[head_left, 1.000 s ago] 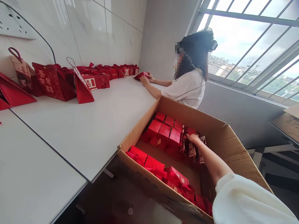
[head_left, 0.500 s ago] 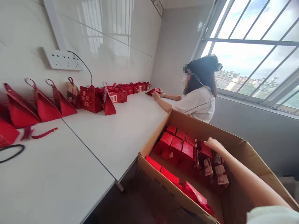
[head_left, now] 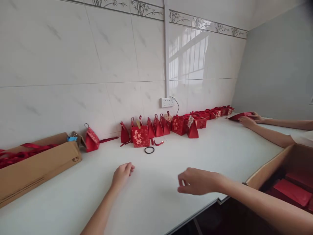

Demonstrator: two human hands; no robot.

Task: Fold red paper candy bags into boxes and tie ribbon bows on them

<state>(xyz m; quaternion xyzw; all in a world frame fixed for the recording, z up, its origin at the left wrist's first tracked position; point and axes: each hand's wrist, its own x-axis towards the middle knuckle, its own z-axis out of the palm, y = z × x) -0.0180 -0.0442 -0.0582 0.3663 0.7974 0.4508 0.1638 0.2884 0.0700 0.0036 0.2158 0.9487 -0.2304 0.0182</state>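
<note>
Low over the white table (head_left: pixel 156 209), my left hand (head_left: pixel 123 173) has its fingers curled together, and nothing shows in them. My right hand (head_left: pixel 195 181) hovers to the right, its fingers bent and apart from the thumb, with nothing visible between them. Beyond both hands lies a black ring-shaped band (head_left: pixel 149 150). Just behind it stands a red gift box with gold characters (head_left: pixel 140 137). Beside that box a short red strap (head_left: pixel 158 143) rests on the tabletop. Several red tent-shaped boxes with loop handles (head_left: pixel 158 127) are lined up along the wall.
A long cardboard box with red ribbons (head_left: pixel 41 168) stands at left, a red box (head_left: pixel 92 140) behind its end. At lower right, a large carton (head_left: pixel 269 166) holds red boxes. Another person's hands (head_left: pixel 249 120) touch a red piece (head_left: pixel 238 116) at the far right. A socket (head_left: pixel 167 102) is on the wall.
The view has swung left from the carton and window to the table. My right hand has come out of the carton and is now over the table. My left hand has come into view.
</note>
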